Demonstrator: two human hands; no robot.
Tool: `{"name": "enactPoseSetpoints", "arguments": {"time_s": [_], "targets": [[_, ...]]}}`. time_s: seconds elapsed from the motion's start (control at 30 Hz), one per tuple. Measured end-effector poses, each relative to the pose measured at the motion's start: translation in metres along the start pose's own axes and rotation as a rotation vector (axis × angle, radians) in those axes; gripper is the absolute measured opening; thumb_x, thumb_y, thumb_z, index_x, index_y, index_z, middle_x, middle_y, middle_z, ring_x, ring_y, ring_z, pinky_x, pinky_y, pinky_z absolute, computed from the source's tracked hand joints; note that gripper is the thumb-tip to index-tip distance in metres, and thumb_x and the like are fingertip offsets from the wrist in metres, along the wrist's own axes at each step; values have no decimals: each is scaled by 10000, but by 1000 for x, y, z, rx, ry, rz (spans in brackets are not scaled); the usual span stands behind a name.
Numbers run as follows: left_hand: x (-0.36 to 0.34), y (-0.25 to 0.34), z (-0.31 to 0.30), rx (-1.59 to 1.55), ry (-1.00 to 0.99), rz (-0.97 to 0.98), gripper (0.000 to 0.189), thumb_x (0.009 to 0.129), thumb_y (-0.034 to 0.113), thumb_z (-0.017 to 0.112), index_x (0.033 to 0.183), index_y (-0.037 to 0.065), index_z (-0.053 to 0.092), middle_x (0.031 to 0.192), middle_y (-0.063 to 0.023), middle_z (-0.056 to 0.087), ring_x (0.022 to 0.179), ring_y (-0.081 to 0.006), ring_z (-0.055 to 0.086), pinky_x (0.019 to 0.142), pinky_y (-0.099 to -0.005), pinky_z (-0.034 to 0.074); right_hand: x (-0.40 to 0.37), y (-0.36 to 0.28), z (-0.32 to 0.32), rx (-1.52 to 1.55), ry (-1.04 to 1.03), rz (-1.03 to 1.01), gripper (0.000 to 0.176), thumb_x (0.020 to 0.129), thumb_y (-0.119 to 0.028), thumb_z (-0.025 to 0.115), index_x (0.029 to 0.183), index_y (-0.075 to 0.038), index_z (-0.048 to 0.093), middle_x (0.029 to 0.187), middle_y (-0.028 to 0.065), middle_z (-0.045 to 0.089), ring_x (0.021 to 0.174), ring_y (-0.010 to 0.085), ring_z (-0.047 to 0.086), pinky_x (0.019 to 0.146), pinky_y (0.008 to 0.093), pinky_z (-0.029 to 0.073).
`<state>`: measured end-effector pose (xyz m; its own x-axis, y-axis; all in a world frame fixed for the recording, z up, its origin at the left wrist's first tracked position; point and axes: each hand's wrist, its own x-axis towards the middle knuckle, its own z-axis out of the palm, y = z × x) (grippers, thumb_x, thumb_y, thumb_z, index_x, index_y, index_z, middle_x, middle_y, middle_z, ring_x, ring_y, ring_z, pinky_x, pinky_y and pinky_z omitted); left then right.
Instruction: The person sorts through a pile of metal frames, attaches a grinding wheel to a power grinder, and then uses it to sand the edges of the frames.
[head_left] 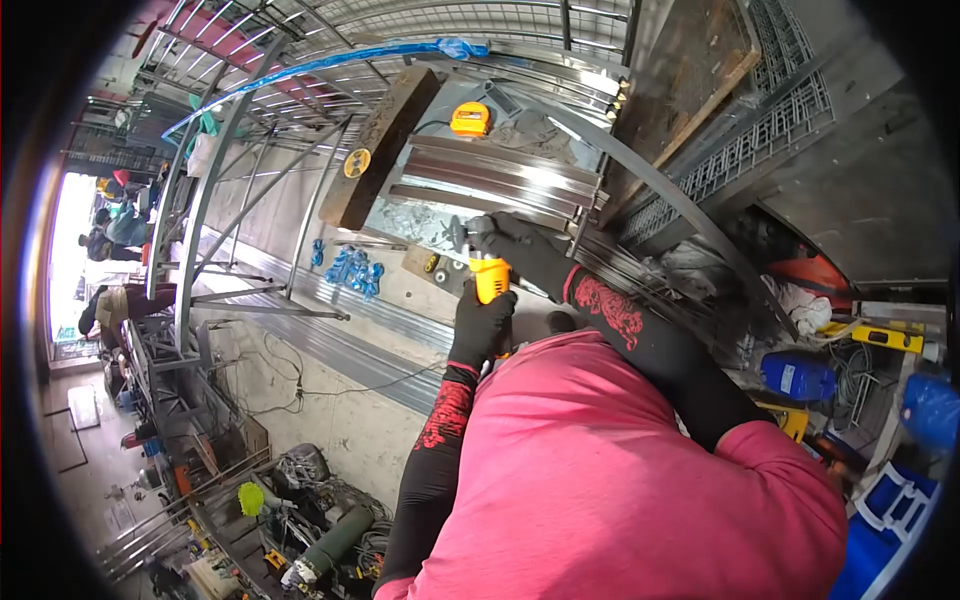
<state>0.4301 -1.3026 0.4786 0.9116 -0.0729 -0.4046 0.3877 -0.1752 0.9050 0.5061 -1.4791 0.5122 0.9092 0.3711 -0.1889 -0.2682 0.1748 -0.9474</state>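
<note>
Both arms reach from the lower right of the frame up toward the centre, in black sleeves with a red print and black gloves. The left arm (pixel 432 470) runs almost straight up the frame, with its wrist just below centre. The left hand (pixel 481 326) is closed in a fist-like grip around the grinder (pixel 490 276). The right arm (pixel 640 335) comes in slanting from the right and is bent at the elbow. The right hand (pixel 512 243) sits above the left, just apart from it, fingers curled and clamped over the same grinder's head.
</note>
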Motion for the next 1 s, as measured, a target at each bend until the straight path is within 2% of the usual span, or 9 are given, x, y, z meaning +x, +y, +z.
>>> {"name": "enactPoseSetpoints", "arguments": {"time_s": [0.23, 0.3, 0.43, 0.5, 0.63, 0.67, 0.77, 0.9, 1.0], "targets": [[-7, -5, 7, -348, 83, -134, 417, 903, 102, 786, 1266, 44, 590, 963, -50, 651, 757, -162, 651, 685, -332, 610, -67, 40, -53, -170, 202, -467, 225, 1020, -124, 687, 1216, -16, 666, 1153, 66, 656, 982, 129, 614, 863, 311, 536], [-5, -5, 7, -331, 83, -133, 418, 903, 110, 787, 1265, 37, 590, 964, -54, 651, 762, -167, 652, 684, -332, 609, -88, 50, -80, -44, 513, -122, 194, 1061, -210, 658, 1151, -38, 676, 1159, 64, 655, 941, 151, 621, 857, 324, 535], [-4, -3, 10, -288, 95, -105, 384, 906, 131, 789, 1222, 36, 591, 959, -57, 651, 761, -162, 649, 682, -325, 600, -76, 71, -118, 318, 571, 295, 289, 1100, -321, 608, 1208, -63, 680, 1112, 48, 666, 906, 170, 640, 797, 300, 538], [-6, 0, 13, -274, 100, -99, 373, 909, 140, 789, 1207, 37, 591, 950, -56, 651, 762, -155, 646, 668, -316, 585, -66, 58, -110, 333, 528, 444, 551, 1001, -628, 640, 1212, -120, 644, 1070, 95, 721, 865, 237, 719, 735, 386, 575], [-10, 7, 14, -100, 143, -42, 386, 908, 205, 798, 1190, 32, 598, 862, -48, 653, 749, -136, 628, 619, -304, 494, -26, 84, -137, 198, 274, 356, 598, 950, -685, 678, 1153, -124, 642, 1001, 70, 657, 845, 207, 651, 794, 396, 574], [-7, 0, 12, -24, 149, -9, 419, 894, 240, 809, 1184, 22, 599, 864, -59, 657, 748, -149, 626, 633, -323, 500, -29, 55, -116, 35, 459, 430, 503, 962, -633, 697, 1042, -138, 659, 812, 0, 594, 693, 128, 579, 630, 333, 524], [-1, -16, 10, 67, 176, 19, 493, 865, 306, 827, 1181, 3, 599, 888, -86, 670, 756, -177, 628, 665, -356, 512, -30, 36, -106, -133, 453, 418, 415, 985, -579, 692, 972, -165, 663, 715, -34, 555, 581, 99, 540, 500, 298, 442], [-3, -14, 10, 68, 175, 12, 550, 843, 339, 831, 1193, -16, 598, 952, -123, 696, 791, -204, 645, 703, -375, 526, -37, 24, -105, 33, 403, 416, 403, 987, -577, 686, 970, -175, 659, 707, -19, 560, 526, 118, 524, 438, 287, 397], [0, -16, 7, 106, 163, -48, 555, 836, 353, 833, 1181, -16, 602, 964, -139, 707, 810, -219, 663, 716, -382, 530, -51, 21, -107, 195, 341, 544, 432, 991, -601, 667, 951, -171, 653, 706, -2, 576, 551, 171, 591, 499, 323, 470]]}}
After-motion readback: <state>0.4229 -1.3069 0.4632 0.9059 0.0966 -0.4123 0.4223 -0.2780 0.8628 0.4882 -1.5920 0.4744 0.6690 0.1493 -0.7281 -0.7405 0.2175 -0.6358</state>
